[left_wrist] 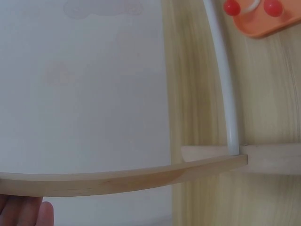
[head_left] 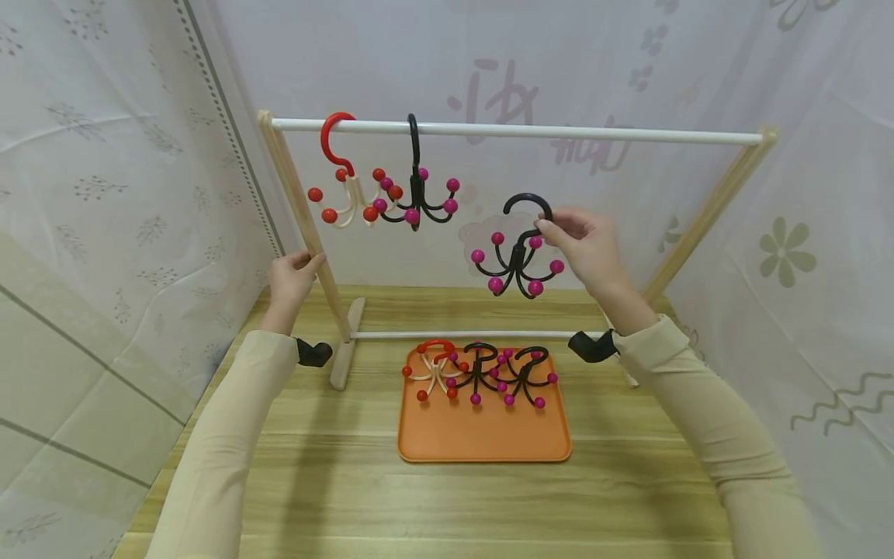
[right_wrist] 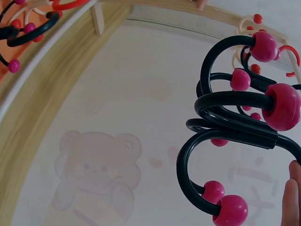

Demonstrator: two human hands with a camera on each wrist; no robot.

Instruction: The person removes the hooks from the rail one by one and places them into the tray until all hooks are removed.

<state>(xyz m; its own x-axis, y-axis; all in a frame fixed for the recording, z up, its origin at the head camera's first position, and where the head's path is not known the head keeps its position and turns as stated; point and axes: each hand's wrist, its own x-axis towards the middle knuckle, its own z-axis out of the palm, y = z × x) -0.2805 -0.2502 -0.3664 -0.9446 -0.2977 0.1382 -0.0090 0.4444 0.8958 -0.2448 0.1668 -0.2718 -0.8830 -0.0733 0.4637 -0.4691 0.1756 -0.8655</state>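
My right hand pinches a black multi-arm hanger hook with pink ball tips by its curved top, a little below the white rail and apart from it. The right wrist view shows this hanger close up, beside the fingertips. At the far side, my left hand holds the rack's left wooden post; its fingers show partly beside the post in the left wrist view. A red-and-cream hanger and another black-and-pink hanger hang from the rail's left part.
An orange tray lies on the wooden table, in front of the rack's lower bar. On it lie a red-and-cream hanger and two black-and-pink hangers. The right post slants down; a patterned curtain surrounds the table.
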